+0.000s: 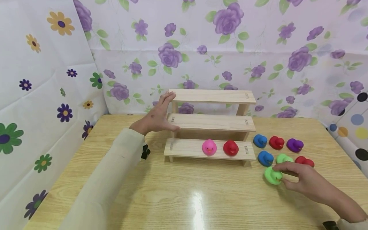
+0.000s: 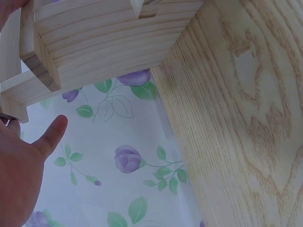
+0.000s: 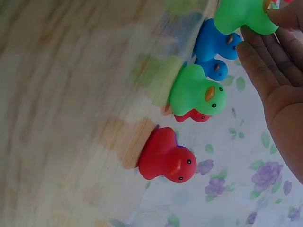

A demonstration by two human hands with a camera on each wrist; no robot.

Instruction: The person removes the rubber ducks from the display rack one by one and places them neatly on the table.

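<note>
At the left end of a three-tier wooden shelf (image 1: 211, 123), my left hand (image 1: 156, 116) holds it, fingers at the top board and thumb by the middle one. The left wrist view shows the boards (image 2: 104, 42) from the side beside the left hand (image 2: 19, 175). My right hand (image 1: 306, 182) pinches a light green rubber duck (image 1: 272, 176), tilted, between thumb and fingers. In the right wrist view, this green duck (image 3: 241, 16) is at the right hand's (image 3: 289, 104) fingertips. A pink duck (image 1: 209, 147) and a red duck (image 1: 231, 148) sit on the lowest tier.
Right of the shelf, several ducks stand in two rows: blue (image 1: 260, 141), red (image 1: 276, 142) and purple (image 1: 295, 145) behind; another blue (image 1: 265, 158), green (image 1: 284, 158) and red (image 1: 304, 161) in front. Floral cloth (image 1: 129, 48) hangs behind the wooden table (image 1: 172, 198).
</note>
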